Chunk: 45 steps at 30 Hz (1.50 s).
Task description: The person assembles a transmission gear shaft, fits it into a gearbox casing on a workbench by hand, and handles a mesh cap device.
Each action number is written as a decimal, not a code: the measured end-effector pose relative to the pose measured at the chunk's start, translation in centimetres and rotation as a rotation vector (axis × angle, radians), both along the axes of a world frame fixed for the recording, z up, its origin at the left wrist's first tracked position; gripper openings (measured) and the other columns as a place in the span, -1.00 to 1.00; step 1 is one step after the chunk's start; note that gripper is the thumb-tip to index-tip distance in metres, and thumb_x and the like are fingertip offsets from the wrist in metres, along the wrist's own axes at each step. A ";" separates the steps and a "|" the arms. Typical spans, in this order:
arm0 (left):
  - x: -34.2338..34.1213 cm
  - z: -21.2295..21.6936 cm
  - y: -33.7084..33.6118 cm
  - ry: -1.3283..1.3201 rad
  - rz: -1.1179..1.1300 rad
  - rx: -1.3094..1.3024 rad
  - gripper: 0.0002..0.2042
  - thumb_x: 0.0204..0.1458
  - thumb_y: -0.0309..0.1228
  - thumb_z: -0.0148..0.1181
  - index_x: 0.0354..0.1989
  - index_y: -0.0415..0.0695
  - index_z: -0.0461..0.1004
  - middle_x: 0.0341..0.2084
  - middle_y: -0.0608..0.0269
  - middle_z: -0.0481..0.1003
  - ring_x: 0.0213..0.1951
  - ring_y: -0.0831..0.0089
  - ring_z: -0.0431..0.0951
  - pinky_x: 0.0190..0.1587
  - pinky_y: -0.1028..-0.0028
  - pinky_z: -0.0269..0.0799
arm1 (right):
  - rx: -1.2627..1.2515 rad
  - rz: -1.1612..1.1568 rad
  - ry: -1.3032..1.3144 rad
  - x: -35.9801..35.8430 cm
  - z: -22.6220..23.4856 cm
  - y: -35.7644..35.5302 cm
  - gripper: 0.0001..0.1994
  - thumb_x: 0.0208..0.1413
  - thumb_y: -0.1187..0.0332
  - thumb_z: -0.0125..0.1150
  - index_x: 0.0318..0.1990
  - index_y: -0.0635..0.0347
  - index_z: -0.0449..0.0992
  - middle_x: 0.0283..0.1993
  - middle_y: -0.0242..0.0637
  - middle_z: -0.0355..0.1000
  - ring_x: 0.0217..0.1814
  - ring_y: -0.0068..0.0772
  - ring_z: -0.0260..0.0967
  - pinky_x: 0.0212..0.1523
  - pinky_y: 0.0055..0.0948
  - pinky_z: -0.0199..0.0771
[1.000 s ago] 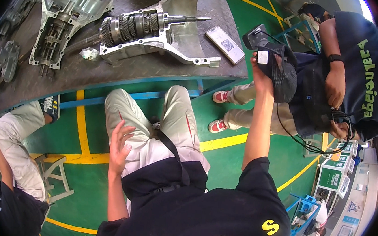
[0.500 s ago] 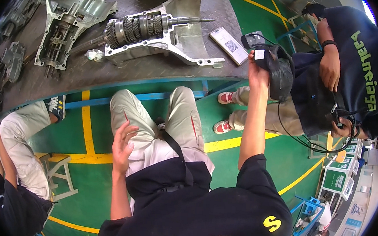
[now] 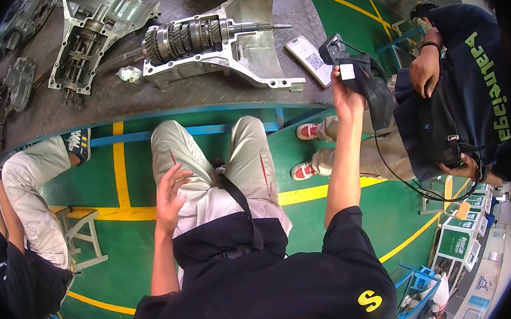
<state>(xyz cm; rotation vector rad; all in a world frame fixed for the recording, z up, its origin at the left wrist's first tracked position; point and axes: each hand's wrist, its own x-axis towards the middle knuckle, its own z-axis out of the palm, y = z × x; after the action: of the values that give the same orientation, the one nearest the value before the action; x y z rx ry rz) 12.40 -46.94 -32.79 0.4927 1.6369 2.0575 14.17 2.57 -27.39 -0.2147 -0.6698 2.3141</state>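
My right hand (image 3: pixel 348 101) is stretched out past the table's right corner, its fingers closed on black cap-like headgear (image 3: pixel 375 94) with a white label. A small dark box (image 3: pixel 333 49) sits at the headgear's front, and a black cable hangs from it. My left hand (image 3: pixel 170 197) hovers over my left thigh, fingers apart, holding nothing. Beside the headgear, a phone (image 3: pixel 310 61) lies on the table with a square code on its screen. An opened gearbox housing (image 3: pixel 228 60) with its gear shafts (image 3: pixel 184 36) lies left of the phone.
A second opened housing (image 3: pixel 79 59) and more metal parts (image 3: pixel 16 84) cover the left of the metal table (image 3: pixel 169 98). A co-worker (image 3: pixel 481 82) stands at the right, holding a black pouch (image 3: pixel 443 130) and cable. Another person (image 3: pixel 34 189) sits at the left near a stool (image 3: pixel 88 236).
The headgear has turned slightly in my right hand, and its front box has risen and tipped up. The co-worker's upper hand has moved left. My left hand stays nearly where it was.
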 end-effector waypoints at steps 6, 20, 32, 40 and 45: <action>0.2 -0.2 -0.1 0.003 0.006 -0.005 -0.34 0.04 -0.25 0.17 0.30 -0.31 0.18 0.06 -0.02 0.40 0.17 0.20 0.40 0.23 0.22 0.24 | 0.033 -0.036 -0.042 -0.6 -0.6 1.0 -0.81 0.24 0.33 0.14 -0.07 0.20 0.45 -0.12 -0.10 0.45 -0.15 -0.05 0.42 -0.15 -0.23 0.57; 0.2 -0.2 -0.3 0.012 0.011 -0.018 -0.35 0.04 -0.23 0.16 0.29 -0.31 0.20 0.06 -0.03 0.41 0.16 0.20 0.41 0.22 0.23 0.25 | 0.116 -0.039 -0.127 0.8 -2.0 2.2 -0.77 0.24 0.29 0.14 -0.04 0.21 0.46 -0.10 -0.11 0.44 -0.10 -0.05 0.40 -0.12 -0.22 0.52; 0.2 0.0 -0.2 0.020 -0.009 -0.019 -0.35 0.06 -0.21 0.16 0.29 -0.32 0.20 0.07 -0.05 0.41 0.16 0.19 0.40 0.22 0.24 0.24 | 0.099 -0.013 -0.111 0.7 -1.1 0.1 -0.78 0.23 0.34 0.13 -0.06 0.27 0.45 -0.12 -0.06 0.47 -0.15 -0.05 0.47 -0.16 -0.24 0.59; 0.2 -0.1 -0.2 0.018 -0.016 -0.023 -0.35 0.07 -0.19 0.16 0.28 -0.33 0.21 0.06 -0.04 0.41 0.17 0.20 0.40 0.22 0.24 0.24 | 0.238 -0.099 -0.200 0.8 -1.2 0.1 -0.75 0.24 0.34 0.10 -0.01 0.29 0.42 -0.06 -0.02 0.44 -0.10 0.02 0.45 -0.14 -0.19 0.59; 0.2 -0.3 -0.2 0.019 -0.011 -0.019 -0.36 0.07 -0.20 0.16 0.28 -0.32 0.21 0.06 -0.03 0.41 0.17 0.20 0.40 0.22 0.25 0.24 | 0.283 -0.095 -0.241 0.7 -1.3 0.2 -0.71 0.21 0.33 0.15 0.01 0.29 0.39 -0.08 -0.04 0.44 -0.11 -0.02 0.46 -0.13 -0.20 0.59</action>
<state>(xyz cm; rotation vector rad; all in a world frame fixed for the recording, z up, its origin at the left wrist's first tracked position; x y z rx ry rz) 12.58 -47.10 -33.05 0.5155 1.6599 2.0334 14.89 2.81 -28.70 -0.3872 -1.0739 2.0917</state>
